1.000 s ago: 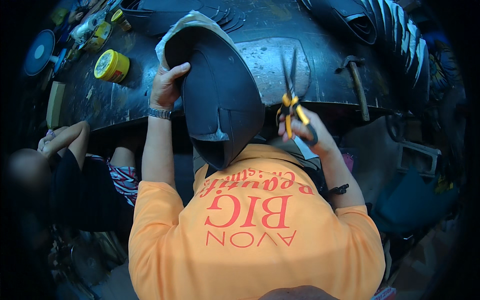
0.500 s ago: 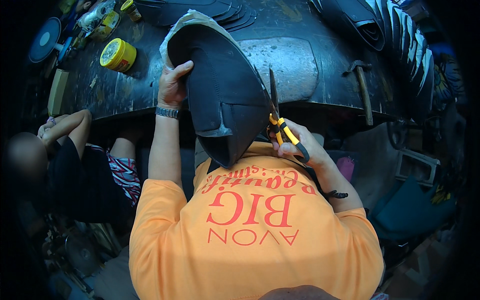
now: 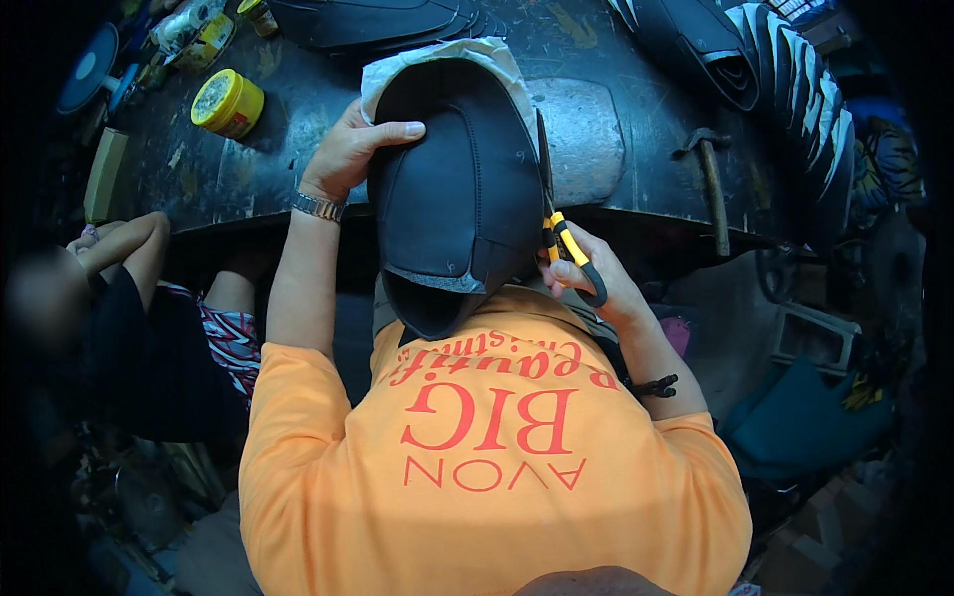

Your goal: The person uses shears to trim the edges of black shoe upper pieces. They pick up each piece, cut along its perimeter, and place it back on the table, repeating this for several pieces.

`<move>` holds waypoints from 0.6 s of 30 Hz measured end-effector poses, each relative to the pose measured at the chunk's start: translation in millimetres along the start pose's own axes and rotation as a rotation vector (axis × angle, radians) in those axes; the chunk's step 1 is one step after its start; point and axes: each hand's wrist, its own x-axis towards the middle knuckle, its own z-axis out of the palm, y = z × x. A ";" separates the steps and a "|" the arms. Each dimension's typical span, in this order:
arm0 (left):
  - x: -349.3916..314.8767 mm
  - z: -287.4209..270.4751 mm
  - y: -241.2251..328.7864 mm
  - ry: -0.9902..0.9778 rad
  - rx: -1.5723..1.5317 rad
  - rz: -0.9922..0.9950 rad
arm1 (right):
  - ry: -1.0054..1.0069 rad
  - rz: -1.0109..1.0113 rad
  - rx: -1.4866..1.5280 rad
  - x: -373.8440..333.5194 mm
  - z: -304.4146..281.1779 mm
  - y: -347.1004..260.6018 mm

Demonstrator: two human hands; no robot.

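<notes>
A black stitched shoe upper (image 3: 427,189) with a pale lining (image 3: 452,52) showing along its far rim is held up in front of my chest. My left hand (image 3: 343,154) grips its left far edge, thumb on the black face and fingers hidden behind. In my right hand (image 3: 586,268) are scissors (image 3: 571,248) with yellow-and-black handles. Their dark blades point away from me along the upper's right edge; part of them is hidden there, so I cannot tell whether they touch the lining. The upper's near end hangs just over my orange shirt.
On the dark table (image 3: 288,179) lie a worn metallic slab (image 3: 581,139) and a hammer (image 3: 714,189). A yellow tub (image 3: 229,104) stands at left. Stacked black uppers (image 3: 368,22) lie at the back, and more (image 3: 795,99) at right. Another person (image 3: 159,328) sits at left.
The upper has turned and tilted, showing more of its right side and of the pale lining. The scissor blades, spread before, now look closer together. My left hand has shifted slightly along with the upper.
</notes>
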 end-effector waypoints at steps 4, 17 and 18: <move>2.5 2.5 2.7 -0.023 0.003 0.015 | 0.000 -0.074 0.051 -4.6 3.6 6.5; 7.8 5.0 4.5 -0.022 0.015 0.000 | 0.086 -0.009 0.105 -14.2 4.9 7.3; 7.1 5.4 3.9 -0.022 0.006 0.001 | 0.079 -0.002 0.114 -15.5 4.7 7.3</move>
